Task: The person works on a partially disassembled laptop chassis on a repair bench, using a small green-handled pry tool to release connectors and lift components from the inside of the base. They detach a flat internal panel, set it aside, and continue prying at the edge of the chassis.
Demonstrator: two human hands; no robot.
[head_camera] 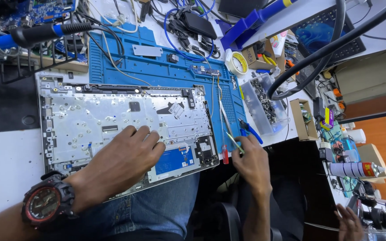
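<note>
White bench w/ blue mat, opened laptop chassis, tape roll, clear parts box, cables.

Under the left hand the opened laptop shell is silvery grey, with a bright blue patch just beside the fingers. Beyond it lies a blue work mat. The wristwatch is black and red (red-ringed face). Beside the right hand stands a red-handled screwdriver.

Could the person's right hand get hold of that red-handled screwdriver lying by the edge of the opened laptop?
Probably yes. The right hand rests just beside the red-handled screwdriver, already pinching a thin green tool. Nothing lies between them, though it would likely have to put that tool down first.
</note>
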